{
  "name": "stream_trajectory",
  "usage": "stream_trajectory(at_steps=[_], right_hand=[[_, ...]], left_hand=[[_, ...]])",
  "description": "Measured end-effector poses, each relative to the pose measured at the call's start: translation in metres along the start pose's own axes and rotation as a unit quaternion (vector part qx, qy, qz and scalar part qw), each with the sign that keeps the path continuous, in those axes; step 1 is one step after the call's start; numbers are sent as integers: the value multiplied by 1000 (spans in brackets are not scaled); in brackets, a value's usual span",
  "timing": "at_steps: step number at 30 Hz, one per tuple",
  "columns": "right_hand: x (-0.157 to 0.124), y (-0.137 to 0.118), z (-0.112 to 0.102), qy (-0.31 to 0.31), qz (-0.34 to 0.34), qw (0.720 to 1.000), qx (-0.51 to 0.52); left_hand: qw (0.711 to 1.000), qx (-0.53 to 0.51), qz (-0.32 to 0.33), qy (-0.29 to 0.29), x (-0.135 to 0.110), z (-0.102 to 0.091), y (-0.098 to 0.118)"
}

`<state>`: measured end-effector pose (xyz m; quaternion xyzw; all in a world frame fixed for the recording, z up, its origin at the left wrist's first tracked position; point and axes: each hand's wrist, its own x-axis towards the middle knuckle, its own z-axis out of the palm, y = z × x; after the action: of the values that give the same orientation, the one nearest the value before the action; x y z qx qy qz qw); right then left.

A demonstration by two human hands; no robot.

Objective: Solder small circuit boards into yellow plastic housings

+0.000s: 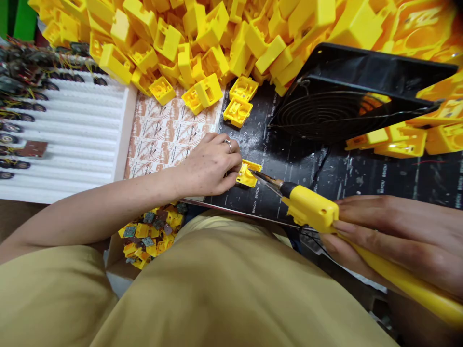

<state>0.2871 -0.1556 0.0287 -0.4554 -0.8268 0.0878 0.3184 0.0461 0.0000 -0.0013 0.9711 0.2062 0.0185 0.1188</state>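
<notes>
My left hand (213, 164), a ring on one finger, is closed on a small yellow plastic housing (248, 174) and presses it onto the black work mat (325, 173). My right hand (401, 238) grips the yellow handle of a soldering iron (311, 207). The iron's metal tip (262, 177) touches the inside of that housing. Both hands sit just above my lap at the mat's near edge.
A big heap of yellow housings (217, 33) fills the back. A black fan with a wire grille (336, 106) stands at right. White foam tray (72, 130) with small motors and wires lies at left. Finished pieces with circuit boards (152, 233) lie in a box under my left forearm.
</notes>
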Motion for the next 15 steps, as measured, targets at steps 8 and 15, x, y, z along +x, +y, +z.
stream_trajectory(at_steps=[8, 15], right_hand=[[-7, 2, 5, 10, 43, 999, -13], [-5, 1, 8, 14, 44, 999, 6]], left_hand=[[1000, -2, -6, -10, 0, 0, 0], [999, -22, -21, -28, -1, -5, 0]])
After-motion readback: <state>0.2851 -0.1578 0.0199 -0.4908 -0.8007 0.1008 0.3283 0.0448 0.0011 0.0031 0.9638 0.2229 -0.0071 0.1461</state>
